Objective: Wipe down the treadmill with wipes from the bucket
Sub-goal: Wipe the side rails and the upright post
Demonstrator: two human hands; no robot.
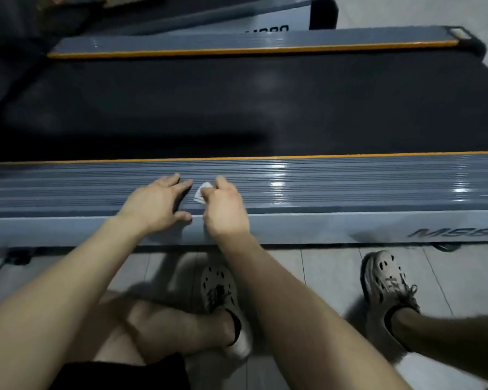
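Note:
The treadmill lies across the view, its black belt (237, 108) between two grey ribbed side rails with orange edging. On the near rail (350, 187), my right hand (223, 209) pinches a small white wipe (202, 191), which peeks out past the fingers against the ribbed surface. My left hand (155, 204) rests flat beside it with straight spread fingers, thumb at the rail's front edge. The wipe bucket is out of view.
The far rail (237, 42) runs along the back, with a second treadmill's grey base (265, 22) behind it. My legs and two white perforated shoes (219, 288) (386, 280) stand on the tiled floor (321, 274) just in front of the near rail.

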